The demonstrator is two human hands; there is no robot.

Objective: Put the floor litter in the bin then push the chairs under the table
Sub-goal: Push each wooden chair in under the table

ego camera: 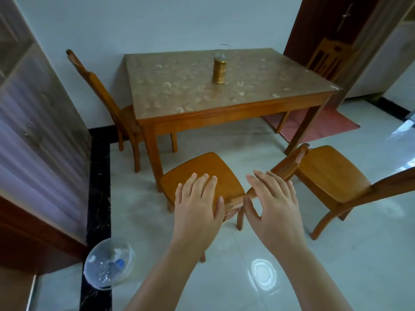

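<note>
1. The left hand (197, 203) and right hand (271, 200) are flat, fingers spread, holding nothing, over the near orange-brown wooden chair (208, 173); I cannot tell whether they touch it.
2. That chair stands out from the brown wooden table with a patterned cover (179, 86) at 12 o'clock.
3. A second matching wooden chair (330, 173) stands apart from the table at 3 o'clock.
4. At 7 o'clock, a round clear-lined bin (96, 248) holds a crushed clear plastic bottle (110, 267).

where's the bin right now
In the head view the clear bin sits at lower left, partly on the black tile strip, right beside the wooden cabinet.
</note>
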